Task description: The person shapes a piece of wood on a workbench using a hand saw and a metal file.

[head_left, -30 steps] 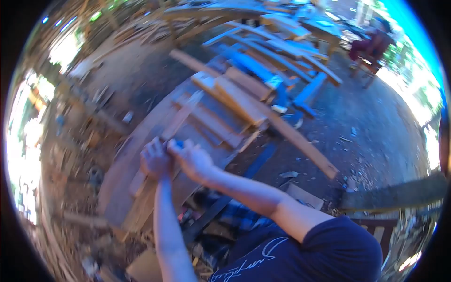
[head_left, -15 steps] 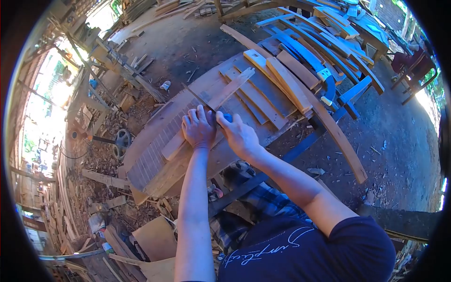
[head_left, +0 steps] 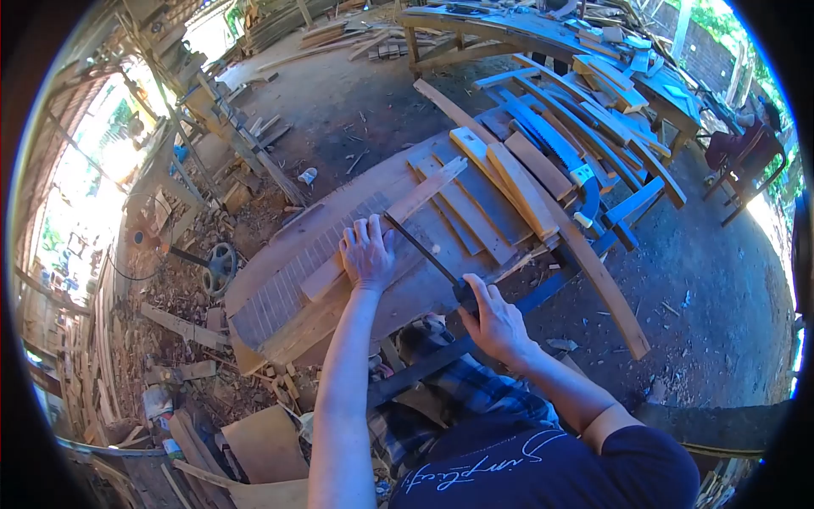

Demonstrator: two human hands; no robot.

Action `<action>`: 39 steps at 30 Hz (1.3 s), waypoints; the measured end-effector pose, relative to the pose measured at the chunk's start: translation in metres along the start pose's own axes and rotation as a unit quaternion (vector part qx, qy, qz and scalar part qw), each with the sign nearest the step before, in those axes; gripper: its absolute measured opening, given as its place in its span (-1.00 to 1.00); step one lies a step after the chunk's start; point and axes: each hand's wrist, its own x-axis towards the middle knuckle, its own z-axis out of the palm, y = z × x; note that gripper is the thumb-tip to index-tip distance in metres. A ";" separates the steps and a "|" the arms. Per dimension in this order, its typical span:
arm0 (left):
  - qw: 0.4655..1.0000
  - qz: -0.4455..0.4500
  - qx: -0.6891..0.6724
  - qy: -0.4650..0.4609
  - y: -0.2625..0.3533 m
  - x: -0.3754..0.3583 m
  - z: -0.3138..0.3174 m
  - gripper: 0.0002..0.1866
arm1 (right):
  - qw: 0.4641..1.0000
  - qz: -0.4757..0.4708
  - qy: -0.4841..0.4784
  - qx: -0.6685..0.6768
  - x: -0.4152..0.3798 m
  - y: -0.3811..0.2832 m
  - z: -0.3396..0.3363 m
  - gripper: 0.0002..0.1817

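Note:
A pale wooden strip (head_left: 424,188) lies slantwise across a wide wooden board (head_left: 280,246). My left hand (head_left: 367,254) presses down on the strip and grips it, fingers curled over its far side. In my right hand (head_left: 496,322) is the dark handle of a hand saw (head_left: 424,248), whose narrow blade shows nearly edge-on. The blade's tip reaches the strip just right of my left fingers, and the handle sits near the board's close edge. Thin parallel lines mark the board left of my left hand.
Wooden pieces (head_left: 517,187) lie on the board's right end, with a second handsaw (head_left: 551,144) beyond them. A long curved plank (head_left: 602,288) juts out to the right. Further back stands a workbench (head_left: 500,30); a handwheel (head_left: 220,270) is at the left, among scraps.
My right hand has drawn the saw back toward my body and to the right, exposing its blade on the near side of the strip. My left hand stays on the strip.

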 end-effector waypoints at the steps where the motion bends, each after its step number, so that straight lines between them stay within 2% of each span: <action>1: 1.000 0.007 -0.007 -0.002 -0.001 -0.001 -0.001 -0.67 | 1.000 -0.002 -0.002 0.000 0.001 0.005 0.004 -0.47; 3: 1.000 0.013 -0.011 -0.009 -0.001 -0.005 -0.004 -0.67 | 0.999 -0.040 0.014 0.000 0.001 0.007 0.006 -0.49; 6: 0.999 0.007 -0.020 -0.038 0.000 -0.002 -0.011 -0.66 | 0.998 -0.022 -0.029 -0.053 -0.005 -0.008 -0.020 -0.52; 11: 0.999 0.031 -0.036 -0.023 0.005 -0.007 -0.013 -0.65 | 0.994 -0.034 -0.026 -0.102 -0.011 -0.017 -0.049 -0.55; 12: 0.999 0.029 -0.036 -0.021 0.007 -0.004 -0.012 -0.65 | 0.994 -0.029 -0.038 -0.103 -0.020 -0.020 -0.056 -0.54; 14: 0.998 -0.060 0.004 -0.032 0.011 0.000 -0.009 -0.66 | 0.993 -0.023 -0.054 -0.106 -0.042 -0.020 -0.066 -0.53; 17: 0.999 -0.029 -0.019 -0.022 0.005 -0.003 -0.005 -0.67 | 0.997 -0.008 -0.050 -0.063 -0.068 -0.001 -0.084 -0.50; 21: 0.997 -0.013 -0.047 -0.056 0.000 0.008 -0.018 -0.73 | 0.999 0.027 0.030 0.013 -0.071 0.020 -0.079 -0.50; 22: 0.992 0.000 -0.094 -0.084 -0.003 0.014 -0.019 -0.75 | 0.997 0.031 0.054 0.039 -0.065 0.021 -0.077 -0.52; 23: 0.984 0.013 -0.139 -0.113 -0.006 0.019 -0.019 -0.75 | 0.997 0.033 0.055 0.044 -0.057 0.019 -0.074 -0.52; 27: 0.990 0.042 -0.091 -0.102 -0.014 0.034 -0.021 -0.73 | 0.992 0.008 0.046 0.117 -0.012 0.007 -0.053 -0.53; 29: 0.984 -0.005 -0.098 -0.149 -0.017 0.041 -0.019 -0.70 | 0.989 -0.012 0.046 0.138 0.009 0.004 -0.039 -0.53; 31: 0.982 -0.026 -0.121 -0.139 -0.020 0.041 -0.010 -0.70 | 0.989 -0.018 0.022 0.143 0.026 0.002 -0.024 -0.53; 35: 0.981 -0.077 -0.125 -0.128 -0.017 0.047 -0.008 -0.71 | 0.989 -0.068 0.063 0.116 0.055 0.003 0.015 -0.52; 39: 0.979 -0.093 -0.126 -0.128 -0.018 0.048 -0.006 -0.72 | 0.994 -0.050 0.052 0.087 0.071 -0.003 0.034 -0.53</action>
